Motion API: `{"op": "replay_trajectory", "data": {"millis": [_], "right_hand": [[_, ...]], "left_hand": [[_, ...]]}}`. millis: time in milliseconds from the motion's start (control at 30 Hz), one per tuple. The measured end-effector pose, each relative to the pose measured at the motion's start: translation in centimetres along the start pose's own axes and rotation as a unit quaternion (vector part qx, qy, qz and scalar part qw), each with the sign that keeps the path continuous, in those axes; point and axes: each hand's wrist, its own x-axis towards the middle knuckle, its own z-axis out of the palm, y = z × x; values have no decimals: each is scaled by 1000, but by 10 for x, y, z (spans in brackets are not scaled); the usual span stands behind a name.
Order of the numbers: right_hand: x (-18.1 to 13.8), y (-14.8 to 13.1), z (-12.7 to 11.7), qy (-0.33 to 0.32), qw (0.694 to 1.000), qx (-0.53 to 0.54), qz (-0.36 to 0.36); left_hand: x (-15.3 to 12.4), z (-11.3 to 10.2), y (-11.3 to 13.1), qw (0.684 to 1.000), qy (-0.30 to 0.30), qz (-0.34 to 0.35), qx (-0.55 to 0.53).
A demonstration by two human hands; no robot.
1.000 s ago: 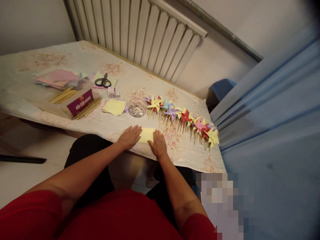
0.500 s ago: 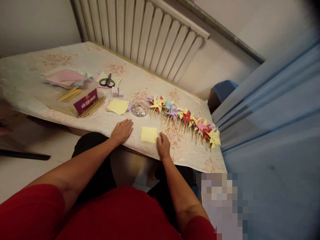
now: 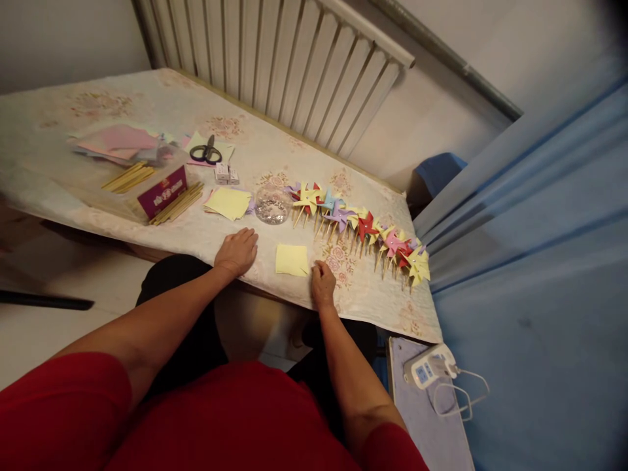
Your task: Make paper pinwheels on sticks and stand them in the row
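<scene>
A small yellow paper square (image 3: 291,260) lies flat near the front edge of the flowered tablecloth (image 3: 161,114). My left hand (image 3: 237,251) rests palm down on the cloth, a little left of the paper, fingers apart and holding nothing. My right hand (image 3: 322,282) sits at the paper's lower right corner with its fingertips curled together against that corner. Behind the paper runs a row of several coloured paper pinwheels on sticks (image 3: 360,227).
A clear dish of shiny bits (image 3: 271,205), loose yellow sheets (image 3: 227,202), scissors (image 3: 206,152), a purple box with wooden sticks (image 3: 163,194) and a stack of coloured paper (image 3: 115,142) lie further back. A radiator (image 3: 275,59) stands behind, a blue curtain (image 3: 530,216) at the right.
My left hand has slid off the yellow paper to the left. My right hand has drawn back from lying flat on the paper to its lower right corner, fingers curled.
</scene>
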Motion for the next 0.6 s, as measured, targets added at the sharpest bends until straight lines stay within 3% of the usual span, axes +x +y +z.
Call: {"op": "replay_trajectory", "data": {"millis": [600], "right_hand": [[-11,-11,9,-2,998,-38,-56]], "left_hand": [[0,-1,2,1000,-9,-4,9]]}}
